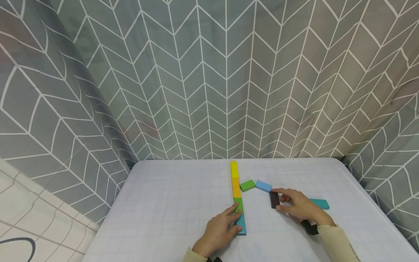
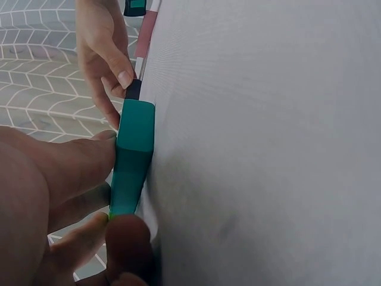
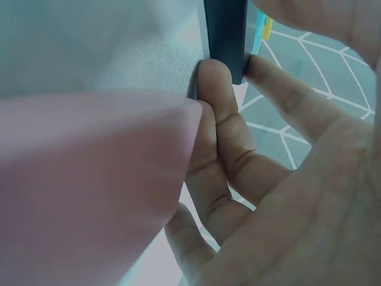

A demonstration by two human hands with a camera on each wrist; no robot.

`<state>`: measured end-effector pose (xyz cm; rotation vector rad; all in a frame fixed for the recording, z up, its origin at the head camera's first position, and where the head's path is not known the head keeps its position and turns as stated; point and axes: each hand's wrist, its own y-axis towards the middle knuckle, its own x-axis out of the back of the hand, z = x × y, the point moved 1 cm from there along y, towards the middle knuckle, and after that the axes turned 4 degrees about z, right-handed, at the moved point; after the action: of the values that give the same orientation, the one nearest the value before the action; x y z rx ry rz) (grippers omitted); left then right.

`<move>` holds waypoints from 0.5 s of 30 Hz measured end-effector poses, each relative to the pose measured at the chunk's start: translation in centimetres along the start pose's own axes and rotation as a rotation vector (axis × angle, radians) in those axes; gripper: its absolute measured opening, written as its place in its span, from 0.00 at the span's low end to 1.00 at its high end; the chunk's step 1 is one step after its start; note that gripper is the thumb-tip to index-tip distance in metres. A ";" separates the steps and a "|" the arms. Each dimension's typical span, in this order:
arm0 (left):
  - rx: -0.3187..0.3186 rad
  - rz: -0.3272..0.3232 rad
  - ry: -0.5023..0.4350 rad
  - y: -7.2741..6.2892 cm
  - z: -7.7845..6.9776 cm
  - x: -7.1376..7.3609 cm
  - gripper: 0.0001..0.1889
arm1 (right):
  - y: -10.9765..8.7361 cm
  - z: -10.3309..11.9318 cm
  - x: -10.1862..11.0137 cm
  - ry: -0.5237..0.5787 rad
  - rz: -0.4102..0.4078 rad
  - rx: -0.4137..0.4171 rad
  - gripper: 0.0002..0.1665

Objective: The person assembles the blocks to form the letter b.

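A straight row runs away from me on the table: a teal block (image 1: 240,223) nearest, then a green block (image 1: 239,206), an orange block (image 1: 236,188) and a yellow block (image 1: 234,169). My left hand (image 1: 220,230) lies over the near end, thumb and fingers on the teal block, with the index fingertip at the green one. My right hand (image 1: 299,206) pinches a black block (image 1: 274,200) between thumb and index finger. The black block's far end is right by a light blue block (image 1: 263,186). Another green block (image 1: 247,185) slants between the blue one and the row.
A second teal block (image 1: 319,203) lies beyond the right hand. A pink block (image 3: 89,190) looms large in the right wrist view, beneath that hand. The white table (image 1: 163,207) ends at a patterned curtain (image 1: 209,91).
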<state>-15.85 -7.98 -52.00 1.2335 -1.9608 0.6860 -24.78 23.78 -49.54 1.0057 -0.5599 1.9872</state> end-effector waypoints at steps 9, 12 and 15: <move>-0.001 0.011 -0.006 0.0 0.1 -0.1 0.27 | -0.1 -0.1 0.1 0.025 0.017 -0.012 0.38; -0.003 0.010 -0.001 0.0 0.1 -0.1 0.27 | -0.1 -0.1 0.1 0.023 0.017 -0.016 0.38; -0.006 0.006 0.006 0.0 0.1 -0.1 0.26 | -0.1 0.0 0.1 0.024 0.015 -0.018 0.38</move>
<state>-15.83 -8.02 -52.13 1.2207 -1.9609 0.6863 -24.71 23.85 -49.46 0.9680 -0.5719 2.0017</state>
